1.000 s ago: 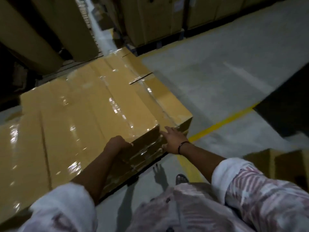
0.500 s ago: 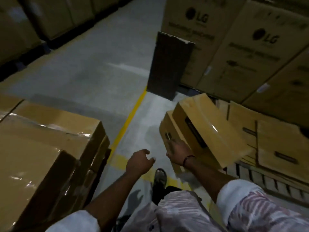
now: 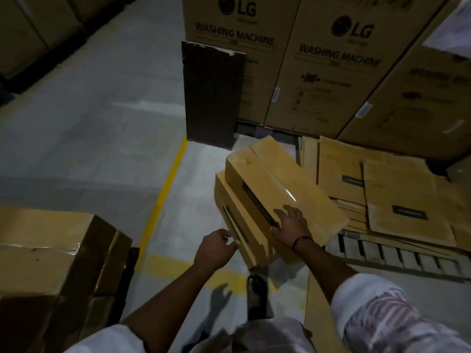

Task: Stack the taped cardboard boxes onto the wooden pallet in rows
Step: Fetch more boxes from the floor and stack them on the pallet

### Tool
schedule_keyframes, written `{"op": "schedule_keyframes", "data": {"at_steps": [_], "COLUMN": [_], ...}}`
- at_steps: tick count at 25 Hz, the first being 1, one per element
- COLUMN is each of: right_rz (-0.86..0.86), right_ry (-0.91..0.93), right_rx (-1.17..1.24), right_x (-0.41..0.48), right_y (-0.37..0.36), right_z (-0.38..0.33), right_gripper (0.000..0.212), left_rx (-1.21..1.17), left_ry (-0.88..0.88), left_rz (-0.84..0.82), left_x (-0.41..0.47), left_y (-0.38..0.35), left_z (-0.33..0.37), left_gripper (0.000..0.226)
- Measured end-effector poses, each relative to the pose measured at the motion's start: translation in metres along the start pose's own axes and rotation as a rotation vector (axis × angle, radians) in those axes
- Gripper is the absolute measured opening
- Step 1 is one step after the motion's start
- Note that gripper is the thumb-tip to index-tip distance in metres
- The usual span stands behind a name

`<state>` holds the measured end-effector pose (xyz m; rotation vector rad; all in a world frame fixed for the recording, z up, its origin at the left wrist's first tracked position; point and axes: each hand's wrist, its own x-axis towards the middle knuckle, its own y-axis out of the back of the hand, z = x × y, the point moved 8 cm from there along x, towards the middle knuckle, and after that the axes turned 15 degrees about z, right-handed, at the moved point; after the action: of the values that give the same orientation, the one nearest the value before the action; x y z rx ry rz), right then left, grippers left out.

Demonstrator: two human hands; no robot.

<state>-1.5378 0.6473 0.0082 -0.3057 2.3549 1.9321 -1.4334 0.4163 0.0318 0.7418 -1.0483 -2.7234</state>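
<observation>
Dim, yellowish light fills the warehouse aisle. The grey floor [image 3: 102, 138] is the brightest surface and fades almost to black in the far left corner. A thin streak of glare runs along the tape on the top box [image 3: 290, 194]. Light falls from above: the left hand [image 3: 214, 250] throws a soft shadow [image 3: 220, 294] on the floor beneath it, and the near left boxes [image 3: 51, 250] are lit on top with sides in deep shade. The wide lens bows the cartons [image 3: 331, 72] at far right, where their print blurs. The near sleeve [image 3: 382, 314] is smeared and soft.
</observation>
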Motion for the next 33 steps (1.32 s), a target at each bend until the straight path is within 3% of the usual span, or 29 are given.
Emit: {"op": "schedule_keyframes", "data": {"at_steps": [8,11,15,20,23,27,30,33], "right_rz": [-0.050,-0.105,-0.166,-0.203,-0.176,-0.138,-0.118,-0.036], "right_ry": [0.083,0.147,0.222,0.133,0.123,0.222,0.330,0.515], "right_rx": [-0.139,-0.181,-0.166,-0.003,0.047,0.017,-0.038,-0.059], "right_x": [0.151,0.199,0.246,0.277,0.279,0.271,0.259,0.250], "right_y": [0.008,0.001,-0.022,-0.057,-0.062,-0.053,-0.039,-0.011], "right_z": [0.115,0.140,0.151,0.164,0.168,0.149,0.104,0.020], "right_gripper": [0.072,0.076,0.078,0.082,0.083,0.078,0.069,0.065], "left_rx": [-0.055,-0.083,0.055,-0.055,-0.112,-0.174,-0.177,-0.100], "left_ry": [0.074,0.157,0.221,0.367,0.402,0.419,0.450,0.496], "left_rz": [-0.005,0.051,0.013,0.031,0.119,0.184,0.249,0.372], "left_x": [0.095,0.136,0.182,0.211,0.214,0.209,0.199,0.179], "left_y": [-0.096,-0.128,-0.181,-0.222,-0.226,-0.203,-0.165,-0.096], "left_z": [0.100,0.111,0.120,0.115,0.109,0.109,0.098,0.074], "left_gripper": [0.070,0.083,0.108,0.113,0.115,0.097,0.087,0.091]}}
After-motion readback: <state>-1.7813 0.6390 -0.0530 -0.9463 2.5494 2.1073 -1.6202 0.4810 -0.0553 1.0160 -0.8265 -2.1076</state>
